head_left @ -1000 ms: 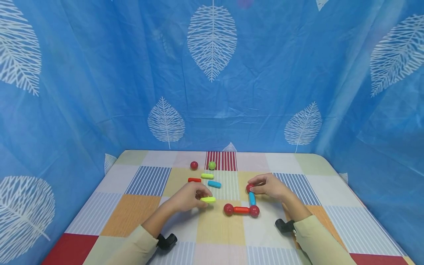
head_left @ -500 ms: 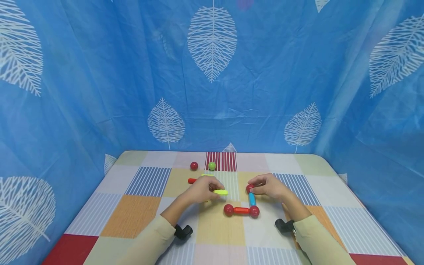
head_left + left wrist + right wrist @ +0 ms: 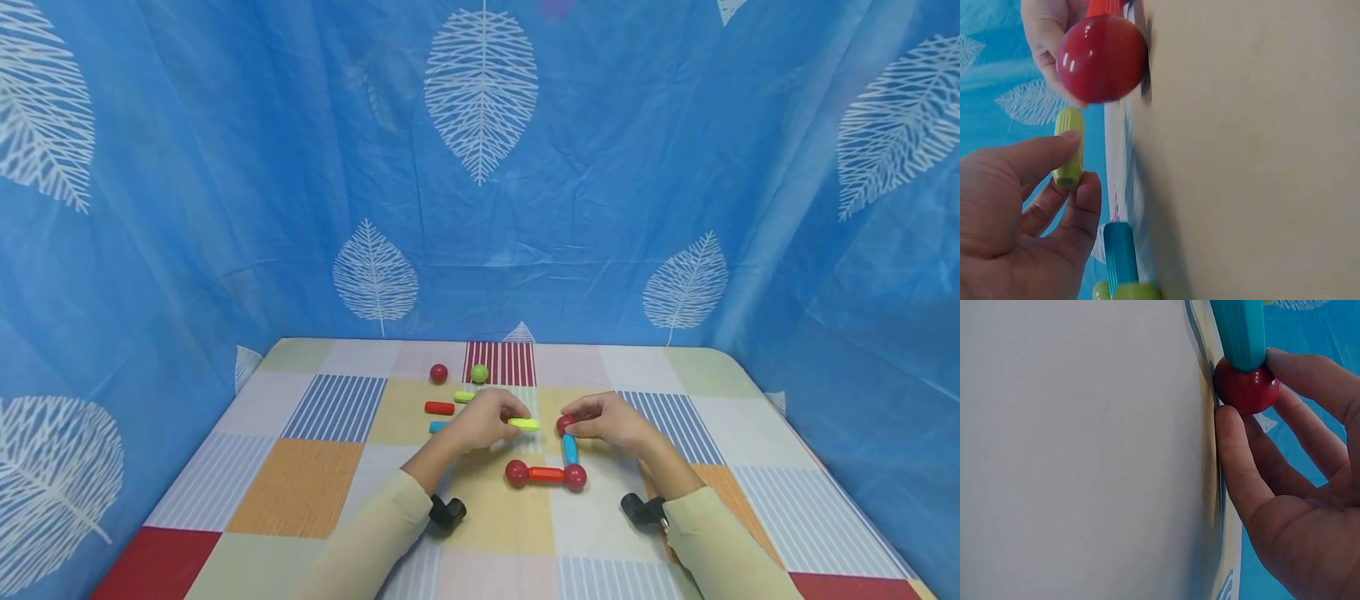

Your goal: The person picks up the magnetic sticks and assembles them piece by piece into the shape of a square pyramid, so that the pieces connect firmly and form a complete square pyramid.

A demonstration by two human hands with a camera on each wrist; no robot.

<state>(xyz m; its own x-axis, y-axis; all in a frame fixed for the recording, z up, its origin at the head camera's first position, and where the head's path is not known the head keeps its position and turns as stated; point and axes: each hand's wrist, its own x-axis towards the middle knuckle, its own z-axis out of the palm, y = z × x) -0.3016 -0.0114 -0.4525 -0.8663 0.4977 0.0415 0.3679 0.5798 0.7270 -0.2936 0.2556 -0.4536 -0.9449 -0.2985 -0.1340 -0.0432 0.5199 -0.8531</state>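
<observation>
My left hand [image 3: 486, 419] pinches a short yellow-green rod [image 3: 523, 425] between thumb and fingertips. In the left wrist view this rod [image 3: 1069, 147] is lifted off the table. To its right, my right hand [image 3: 609, 421] holds a red ball [image 3: 566, 426] with thumb and fingers. That ball [image 3: 1246, 386] sits on the end of a blue rod [image 3: 571, 450]. The blue rod runs to a corner red ball [image 3: 575, 477], from which a red rod [image 3: 546, 475] leads left to another red ball [image 3: 517, 473]. Together they form an L on the table.
Behind my left hand lie a loose red rod [image 3: 439, 407], a partly covered yellow-green rod [image 3: 464, 397] and a partly covered blue rod [image 3: 438, 427]. Farther back are a red ball [image 3: 438, 373] and a green ball [image 3: 479, 373]. A blue curtain [image 3: 480, 250] stands behind the patchwork tablecloth [image 3: 300, 483].
My left hand has moved right and slightly away from me with the yellow-green rod, closer to the held red ball. My right hand and the L-shaped piece have stayed put.
</observation>
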